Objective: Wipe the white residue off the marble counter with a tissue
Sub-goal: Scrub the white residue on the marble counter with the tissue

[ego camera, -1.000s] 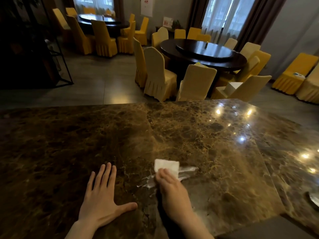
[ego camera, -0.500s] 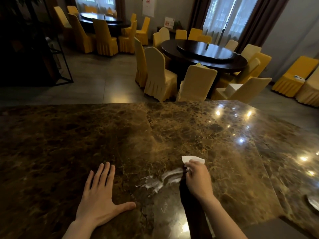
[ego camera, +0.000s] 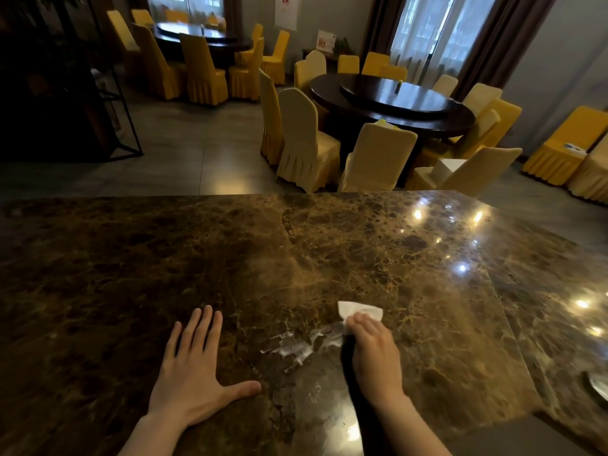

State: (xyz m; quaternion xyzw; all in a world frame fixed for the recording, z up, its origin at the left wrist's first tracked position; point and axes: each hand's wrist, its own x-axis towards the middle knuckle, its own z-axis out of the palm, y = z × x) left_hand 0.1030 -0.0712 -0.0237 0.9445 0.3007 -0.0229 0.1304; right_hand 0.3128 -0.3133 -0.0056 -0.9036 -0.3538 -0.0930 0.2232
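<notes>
A brown marble counter (ego camera: 329,258) fills the lower half of the view. A streak of white residue (ego camera: 301,343) is smeared on it near the front, between my two hands. My right hand (ego camera: 375,353) presses a folded white tissue (ego camera: 360,310) flat on the counter at the right end of the streak; the tissue's far edge sticks out past my fingers. My left hand (ego camera: 194,373) lies flat on the marble to the left of the residue, fingers spread, holding nothing.
The counter's far edge runs across the middle of the view. Beyond it are round dark dining tables (ego camera: 394,100) ringed by yellow covered chairs (ego camera: 306,143). A grey object (ego camera: 597,386) shows at the counter's right edge.
My right hand slid the tissue to the right along the streak, smearing the residue into a thinner line. My left hand stayed put.
</notes>
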